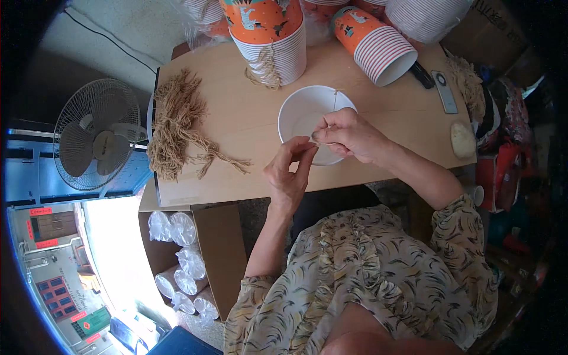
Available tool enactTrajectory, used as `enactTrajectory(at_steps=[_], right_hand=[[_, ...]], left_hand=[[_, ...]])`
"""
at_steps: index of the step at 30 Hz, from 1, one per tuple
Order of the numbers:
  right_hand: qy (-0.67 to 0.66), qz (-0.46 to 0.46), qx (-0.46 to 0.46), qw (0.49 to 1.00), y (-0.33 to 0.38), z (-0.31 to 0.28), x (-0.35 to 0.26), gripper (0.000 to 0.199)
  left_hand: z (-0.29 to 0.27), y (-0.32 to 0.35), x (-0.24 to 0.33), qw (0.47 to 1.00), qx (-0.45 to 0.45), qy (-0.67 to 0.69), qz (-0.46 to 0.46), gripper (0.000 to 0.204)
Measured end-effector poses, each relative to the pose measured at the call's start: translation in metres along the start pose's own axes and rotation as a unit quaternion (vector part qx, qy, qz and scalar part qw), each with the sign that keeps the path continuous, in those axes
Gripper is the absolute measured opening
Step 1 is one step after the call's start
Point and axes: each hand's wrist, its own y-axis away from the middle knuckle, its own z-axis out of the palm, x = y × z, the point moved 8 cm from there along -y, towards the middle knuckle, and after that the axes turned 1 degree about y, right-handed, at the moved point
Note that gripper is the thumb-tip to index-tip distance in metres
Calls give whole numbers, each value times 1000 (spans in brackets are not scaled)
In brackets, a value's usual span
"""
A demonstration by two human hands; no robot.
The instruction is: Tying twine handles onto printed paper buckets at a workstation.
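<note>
A white paper bucket stands upright near the table's front edge, its open mouth facing up. A thin strand of twine is fixed at its far rim and runs down toward my right hand. That hand is closed in a pinch over the bucket's near right side. My left hand pinches with thumb and forefinger at the near rim, close to the right fingertips. What lies between the left fingertips is too small to make out. To the left lies a bundle of brown twine lengths.
Behind the bucket stands a stack of orange-patterned paper buckets with twine loops at its side. Another stack lies tilted. A phone and a pale rounded object are at right. A fan stands left; below is a carton.
</note>
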Motion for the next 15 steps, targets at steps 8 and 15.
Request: enactTrajectory(at_steps=[8,15], right_hand=[[42,23,-2,999,1,9,1,15],[74,13,-15,997,1,12,-6,11]], left_hand=[[-5,4,6,992,10,-93,84,18],[-5,5,7,989,-5,-91,116,18]])
